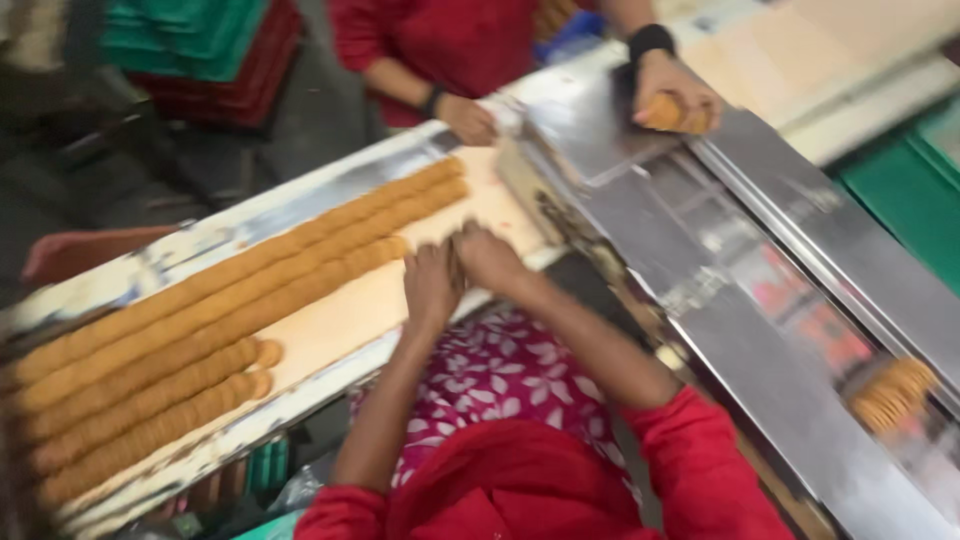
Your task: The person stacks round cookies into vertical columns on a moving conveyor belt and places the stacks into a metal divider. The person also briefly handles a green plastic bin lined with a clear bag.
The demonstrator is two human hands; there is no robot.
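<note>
Both hands (460, 270) cup biscuits (455, 262) at belt edge (330, 385).

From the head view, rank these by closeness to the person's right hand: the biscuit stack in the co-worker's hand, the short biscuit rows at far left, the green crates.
From the right hand:
1. Biscuit stack in the co-worker's hand, up and right.
2. Short biscuit rows, lower left on the belt.
3. Green crates, top left, beyond the belt.

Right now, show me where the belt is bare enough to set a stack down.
Bare belt lies between the three long biscuit rows and the two short rows, left of the hands, left and right. The far-left end is crowded.
</note>
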